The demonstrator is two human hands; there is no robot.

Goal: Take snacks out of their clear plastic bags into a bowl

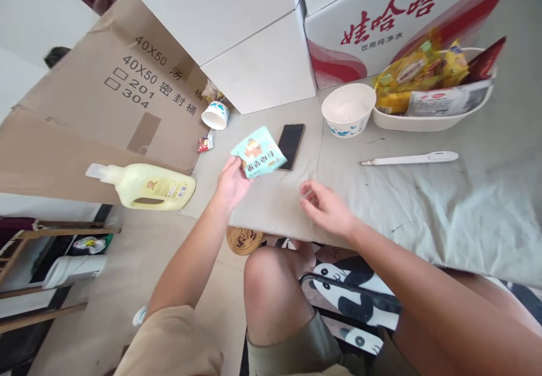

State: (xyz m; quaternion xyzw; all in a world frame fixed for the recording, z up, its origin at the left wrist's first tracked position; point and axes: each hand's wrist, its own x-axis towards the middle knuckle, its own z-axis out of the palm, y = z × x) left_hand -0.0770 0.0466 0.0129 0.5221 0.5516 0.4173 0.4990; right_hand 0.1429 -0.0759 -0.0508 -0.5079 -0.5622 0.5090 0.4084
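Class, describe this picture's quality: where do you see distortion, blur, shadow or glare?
Head view throughout: wide-angle stretch, as on the cardboard box; slightly soft print on the mint-green packet; faint shadows on the cloth; no strong glare on the phone.

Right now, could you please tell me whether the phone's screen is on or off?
Off, it seems: the phone shows a dark screen, though the turquoise packet in the left hand hides part.
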